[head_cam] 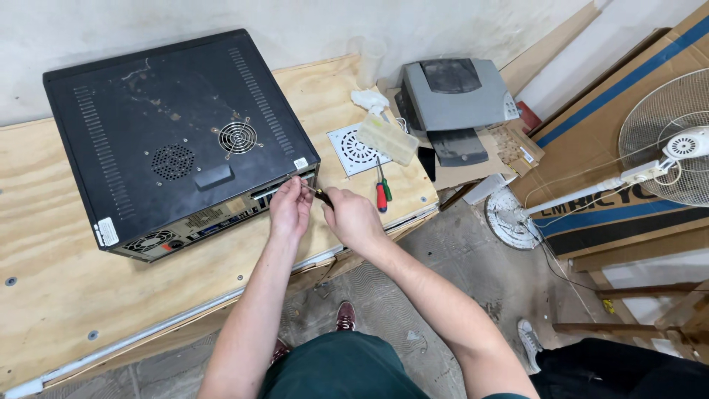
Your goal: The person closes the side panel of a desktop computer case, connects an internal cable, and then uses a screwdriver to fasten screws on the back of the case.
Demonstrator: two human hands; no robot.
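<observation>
A black desktop computer case (pixel 177 129) lies on its side on a plywood workbench (pixel 66 281), its rear panel facing me. My right hand (pixel 353 219) grips a dark-handled screwdriver (pixel 320 195) whose tip points at the case's rear right corner. My left hand (pixel 289 207) rests against that same corner, fingertips pinched at the screwdriver's tip. What the fingertips hold is too small to tell.
Two screwdrivers, red and green (pixel 382 193), lie beside a white vent grille (pixel 353 149) and a pale plastic box (pixel 388 139). A grey printer (pixel 454 100) sits at the bench end. A white fan (pixel 665 151), cardboard sheets (pixel 591 133) and another person's leg (pixel 613 366) are to the right.
</observation>
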